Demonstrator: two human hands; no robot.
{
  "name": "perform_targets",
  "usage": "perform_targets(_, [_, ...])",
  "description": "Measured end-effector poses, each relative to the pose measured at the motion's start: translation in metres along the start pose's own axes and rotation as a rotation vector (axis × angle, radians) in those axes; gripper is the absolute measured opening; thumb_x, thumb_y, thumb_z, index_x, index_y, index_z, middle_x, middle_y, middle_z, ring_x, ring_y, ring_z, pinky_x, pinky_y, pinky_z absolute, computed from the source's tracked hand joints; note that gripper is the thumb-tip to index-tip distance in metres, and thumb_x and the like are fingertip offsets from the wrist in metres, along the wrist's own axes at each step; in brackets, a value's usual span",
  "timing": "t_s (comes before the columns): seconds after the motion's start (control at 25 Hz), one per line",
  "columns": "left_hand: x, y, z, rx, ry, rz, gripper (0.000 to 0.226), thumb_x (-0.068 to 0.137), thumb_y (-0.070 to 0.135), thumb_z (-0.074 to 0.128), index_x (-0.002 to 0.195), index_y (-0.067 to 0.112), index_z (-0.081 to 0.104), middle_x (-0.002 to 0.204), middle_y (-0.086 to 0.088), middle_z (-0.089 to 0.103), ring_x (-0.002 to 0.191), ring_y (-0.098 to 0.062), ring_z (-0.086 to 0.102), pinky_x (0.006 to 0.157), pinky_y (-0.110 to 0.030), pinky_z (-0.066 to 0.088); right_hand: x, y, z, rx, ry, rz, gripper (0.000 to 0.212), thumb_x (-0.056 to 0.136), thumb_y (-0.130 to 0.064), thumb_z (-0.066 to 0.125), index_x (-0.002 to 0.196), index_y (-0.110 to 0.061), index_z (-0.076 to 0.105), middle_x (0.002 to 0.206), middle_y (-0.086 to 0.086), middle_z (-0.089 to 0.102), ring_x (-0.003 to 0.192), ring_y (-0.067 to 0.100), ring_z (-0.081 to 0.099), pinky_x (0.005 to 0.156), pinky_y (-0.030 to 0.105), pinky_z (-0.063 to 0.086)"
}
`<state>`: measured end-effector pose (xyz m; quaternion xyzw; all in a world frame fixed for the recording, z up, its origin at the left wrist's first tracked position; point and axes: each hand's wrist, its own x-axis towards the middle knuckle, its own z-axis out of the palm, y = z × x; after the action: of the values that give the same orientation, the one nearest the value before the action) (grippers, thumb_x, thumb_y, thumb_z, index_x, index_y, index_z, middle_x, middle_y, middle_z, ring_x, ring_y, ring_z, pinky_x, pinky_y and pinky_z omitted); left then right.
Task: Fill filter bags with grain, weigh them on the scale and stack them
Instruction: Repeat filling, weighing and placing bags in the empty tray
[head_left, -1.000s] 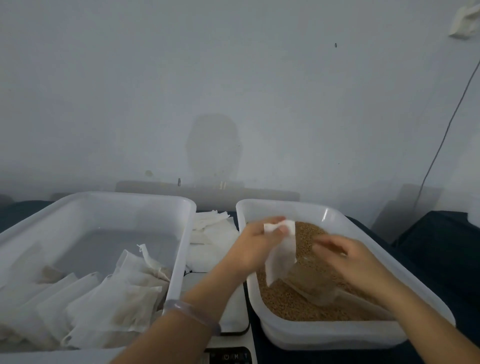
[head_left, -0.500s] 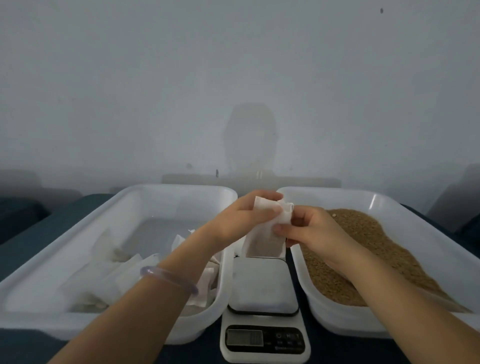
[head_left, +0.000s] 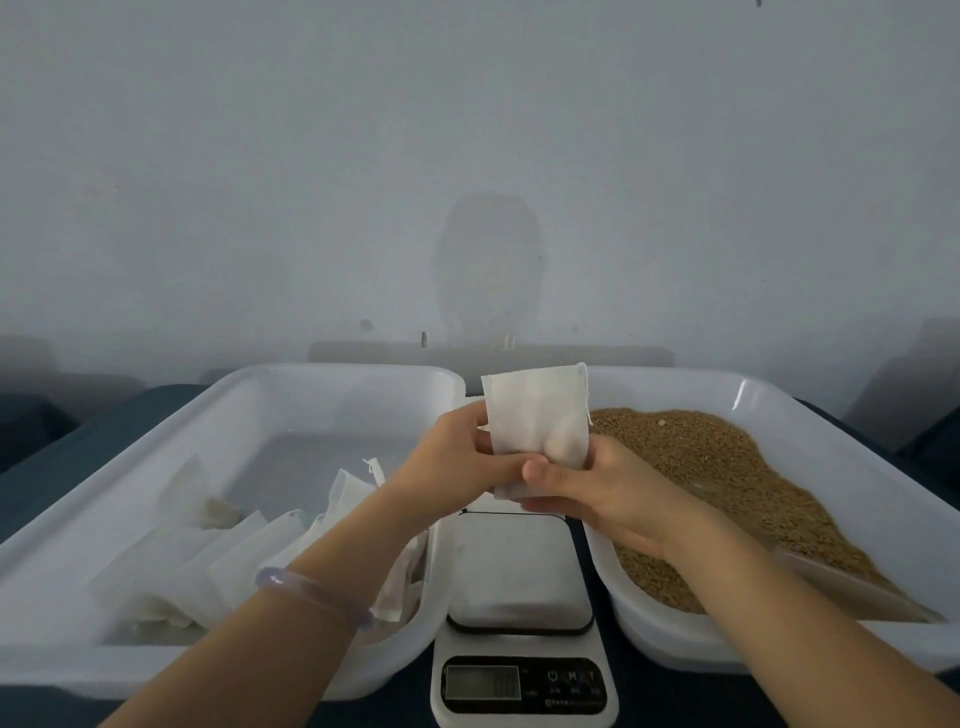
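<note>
Bag (head_left: 535, 415) looks soft, light and floppy, held upright just above the scale (head_left: 519, 566). Left hand (head_left: 452, 462) and right hand (head_left: 602, 493) both have fingers (head_left: 540, 470) pinched on its lower half (the weight probably sags there). I'd grab nearer the top, to keep the mouth closed.

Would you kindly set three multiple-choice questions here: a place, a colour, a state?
1. Where does the scale stand? A. between the left tub and the right tub; B. inside the left tub; C. on a shelf.
2. What colour is the grain? A. green; B. brown; C. black.
3. How is the filter bag? A. lying on the scale; B. buried in grain; C. held in hands.
Answers: 1 A, it sits between them; 2 B, the right tub's heap is brown; 3 C, the left hand and the right hand pinch its lower part.
</note>
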<state>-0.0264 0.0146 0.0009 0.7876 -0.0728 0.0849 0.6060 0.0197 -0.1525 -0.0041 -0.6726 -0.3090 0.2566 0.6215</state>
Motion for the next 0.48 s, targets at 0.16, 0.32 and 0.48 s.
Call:
perform_targets(0.16, [-0.001,-0.003,-0.001,0.051,0.024,-0.003,0.021,0.075,0.000,0.073,0.090,0.013,0.068,0.074,0.002,0.072,0.069,-0.010,0.067,0.064,-0.023,0.055,-0.002,-0.003,0.001,-0.224,0.162,-0.059,0.041,0.074,-0.034,0.074,0.107,-0.012,0.068,0.098,0.003,0.073,0.093,0.016,0.069,0.084,0.032,0.055])
perform_targets(0.32, [-0.004,-0.009,-0.006,0.514,0.000,-0.008,0.021,0.071,0.022,0.079,0.084,0.010,0.069,0.078,0.000,0.068,0.072,-0.010,0.059,0.069,-0.029,0.048,0.001,0.000,-0.004,-0.767,0.246,-0.051,0.028,0.075,-0.034,0.075,0.057,-0.019,0.058,0.053,-0.014,0.050,0.051,0.002,0.044,0.056,0.021,0.037])
perform_targets(0.48, [-0.006,-0.011,-0.008,0.719,-0.053,-0.050,0.015,0.070,0.030,0.078,0.078,0.025,0.066,0.084,0.010,0.069,0.077,-0.001,0.060,0.066,-0.009,0.044,0.003,0.005,-0.005,-0.905,0.157,0.076,0.028,0.070,-0.044,0.077,0.094,-0.035,0.067,0.089,-0.024,0.065,0.100,0.003,0.059,0.106,0.035,0.034])
